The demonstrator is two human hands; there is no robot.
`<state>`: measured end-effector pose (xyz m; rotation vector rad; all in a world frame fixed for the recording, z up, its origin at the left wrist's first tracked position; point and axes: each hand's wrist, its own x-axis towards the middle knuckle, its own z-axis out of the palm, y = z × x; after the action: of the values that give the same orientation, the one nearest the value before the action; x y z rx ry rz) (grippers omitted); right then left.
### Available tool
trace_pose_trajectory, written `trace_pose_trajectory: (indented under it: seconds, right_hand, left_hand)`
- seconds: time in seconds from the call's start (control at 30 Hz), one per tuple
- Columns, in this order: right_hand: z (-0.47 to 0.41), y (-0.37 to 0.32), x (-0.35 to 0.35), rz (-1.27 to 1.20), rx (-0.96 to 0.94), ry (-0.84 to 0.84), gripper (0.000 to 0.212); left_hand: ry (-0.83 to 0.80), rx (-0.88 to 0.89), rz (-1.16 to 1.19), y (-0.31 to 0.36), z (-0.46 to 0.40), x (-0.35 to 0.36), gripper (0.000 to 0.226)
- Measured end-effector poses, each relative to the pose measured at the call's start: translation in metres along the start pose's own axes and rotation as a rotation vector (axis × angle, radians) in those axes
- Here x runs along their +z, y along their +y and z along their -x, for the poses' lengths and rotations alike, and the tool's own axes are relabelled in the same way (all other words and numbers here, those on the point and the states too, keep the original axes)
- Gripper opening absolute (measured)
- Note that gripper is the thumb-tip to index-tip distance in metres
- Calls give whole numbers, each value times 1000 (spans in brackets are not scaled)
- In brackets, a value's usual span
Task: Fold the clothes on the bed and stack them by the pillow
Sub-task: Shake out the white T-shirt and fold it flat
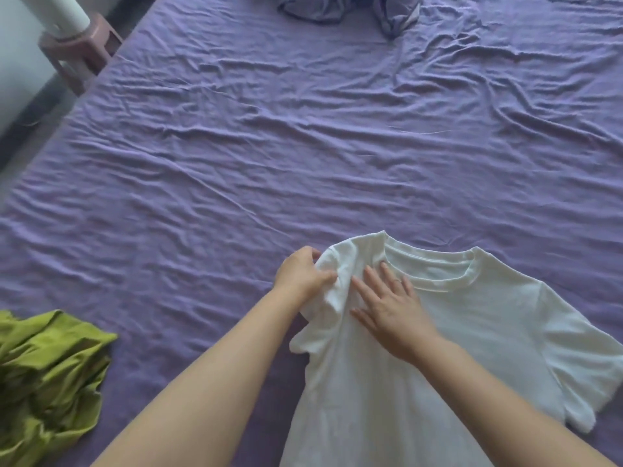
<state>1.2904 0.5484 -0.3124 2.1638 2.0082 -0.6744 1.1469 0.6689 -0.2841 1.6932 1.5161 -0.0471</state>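
Two hands on shirt (472, 332): left hand (305, 273) pinching left sleeve (328, 284), right hand (387, 305) flat just beside, near collar.

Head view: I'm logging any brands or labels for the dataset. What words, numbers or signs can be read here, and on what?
None can be read.
White T-shirt: no print; no neck tag visible.
Green garment: crumpled, no text visible.
Purple sheet, purple clothes, white cylinder, pink stool: no writing.
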Motion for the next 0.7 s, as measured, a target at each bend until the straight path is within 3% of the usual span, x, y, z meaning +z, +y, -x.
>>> trace_pose_trajectory:
  seconds: [0.03, 0.07, 0.23, 0.33, 0.47, 0.7]
  right_hand:
    - [1, -2, -1, 3, 2, 13, 62]
    - [3, -4, -1, 17, 2, 26, 65]
    - [24, -24, 8, -66, -27, 55, 72]
    - [29, -30, 14, -112, 4, 67, 73]
    - [25, -35, 20, -65, 25, 75, 72]
    - [1, -55, 32, 58, 31, 70, 74]
  left_hand:
    - [-8, 10, -72, 2, 1, -2, 21]
    - [-7, 40, -110, 2, 3, -4, 19]
    - [-126, 187, 120, -4, 23, -11, 20]
    - [-197, 264, 49, -12, 31, -17, 28]
    - [7, 361, -169, -13, 14, -36, 43]
    - [171, 277, -635, -30, -14, -49, 44]
